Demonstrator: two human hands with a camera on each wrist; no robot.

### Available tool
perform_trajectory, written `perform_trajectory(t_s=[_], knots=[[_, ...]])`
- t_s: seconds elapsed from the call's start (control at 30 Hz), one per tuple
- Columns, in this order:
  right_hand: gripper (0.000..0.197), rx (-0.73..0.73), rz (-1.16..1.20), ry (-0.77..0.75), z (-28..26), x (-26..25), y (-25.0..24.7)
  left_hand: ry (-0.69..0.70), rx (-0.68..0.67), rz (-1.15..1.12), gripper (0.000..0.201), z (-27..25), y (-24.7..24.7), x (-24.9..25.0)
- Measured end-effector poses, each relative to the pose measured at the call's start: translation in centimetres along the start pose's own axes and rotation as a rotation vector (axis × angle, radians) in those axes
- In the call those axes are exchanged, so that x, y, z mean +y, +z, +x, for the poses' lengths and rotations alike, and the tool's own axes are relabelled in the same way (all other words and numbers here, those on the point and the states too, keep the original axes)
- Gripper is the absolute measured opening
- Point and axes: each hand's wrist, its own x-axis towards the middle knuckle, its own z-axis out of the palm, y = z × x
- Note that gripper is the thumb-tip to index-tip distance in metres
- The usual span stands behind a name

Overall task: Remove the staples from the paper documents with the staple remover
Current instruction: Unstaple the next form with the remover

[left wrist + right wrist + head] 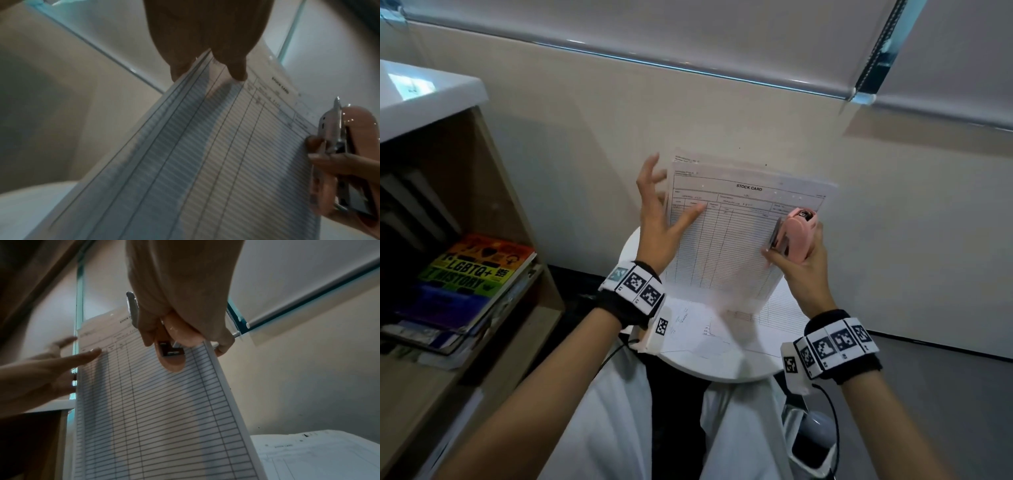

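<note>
Head view, left hand (654,219) spread, thumb on stock-card sheets (732,240), right hand (803,263) gripping pink staple remover (796,234)

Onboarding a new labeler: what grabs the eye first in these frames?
The upright sheaf of stock card sheets, held at centre above the round white table. The right hand grips both its right edge and a pink staple remover; the left hand, fingers spread, touches its left edge. A rainbow LGBTQ+ History book lies on the shelf, left.

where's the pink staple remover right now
In the head view the pink staple remover sits right of centre, gripped in the right hand against the right edge of the raised stock card sheets.
</note>
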Motion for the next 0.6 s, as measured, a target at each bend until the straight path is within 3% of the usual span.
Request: perform_trajectory(t_s=[0.1,0.2,0.33,0.47,0.6], knots=[[0.067,-0.004,-0.008,-0.027,0.3,-0.2,-0.4,0.201,-0.095,0.187,0.089,1.8,-0.8,1.5],[0.062,-0.009,-0.009,-0.039,0.5,-0.1,-0.8,0.34,-0.169,0.391,0.059,2.9,-1.7,2.2],[0.059,0.002,-0.014,-0.043,0.5,0.2,-0.7,0.331,-0.155,0.366,0.056,3.2,-2.1,2.1],[0.052,0.009,-0.026,-0.032,0.7,0.3,-0.4,0.321,-0.18,0.422,0.027,2.9,-1.8,1.1],[0.041,0.01,-0.031,-0.015,1.2,-0.3,0.2,0.087,-0.04,0.113,0.055,2.1,-1.5,0.5]])
